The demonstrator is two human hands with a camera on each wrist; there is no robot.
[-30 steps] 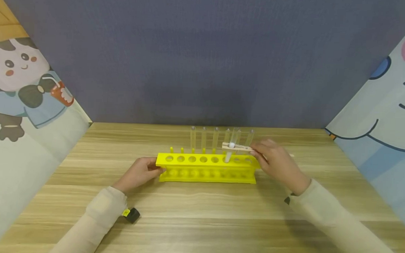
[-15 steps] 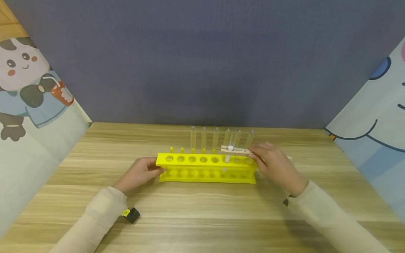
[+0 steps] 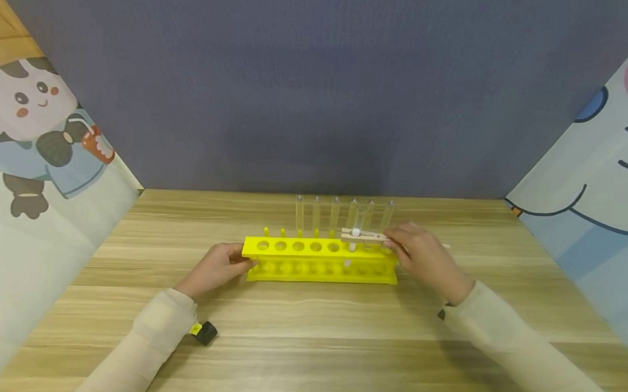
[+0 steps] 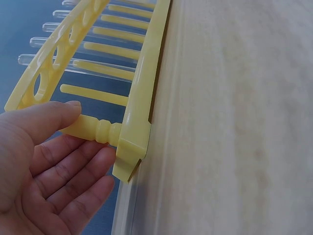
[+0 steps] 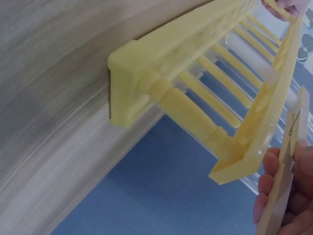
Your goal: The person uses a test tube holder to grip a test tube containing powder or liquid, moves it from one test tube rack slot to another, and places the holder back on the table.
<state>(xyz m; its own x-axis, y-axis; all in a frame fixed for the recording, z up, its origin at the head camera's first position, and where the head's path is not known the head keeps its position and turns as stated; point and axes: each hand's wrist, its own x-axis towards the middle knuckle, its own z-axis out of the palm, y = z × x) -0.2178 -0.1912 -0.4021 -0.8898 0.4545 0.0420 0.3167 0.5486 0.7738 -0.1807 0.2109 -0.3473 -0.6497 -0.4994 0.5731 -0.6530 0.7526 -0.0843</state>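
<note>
Your right hand (image 3: 421,257) has its thumb and fingers closed round a wooden clamp (image 3: 367,237), whose far end grips a glass tube (image 3: 352,247) with white contents. That tube leans a little, its top toward your right, and its lower part passes through the sixth hole from the left in the yellow rack (image 3: 286,254), the bottom showing below the upper plank. At the rack's left end, your left hand (image 3: 222,268) holds the end post (image 4: 90,128), thumb on one side and fingers curled against the other. Behind the upper plank, six clear tubes (image 3: 300,213) stand on pegs in a row, and two pegs (image 3: 266,232) rise bare at the left. The rack stands on a wood-grain table (image 3: 298,345). Beyond it rises a dark blue-grey panel (image 3: 317,92), with cartoon-printed sheets (image 3: 30,134) on both sides. Pale sleeves (image 3: 132,351) cover your forearms.
</note>
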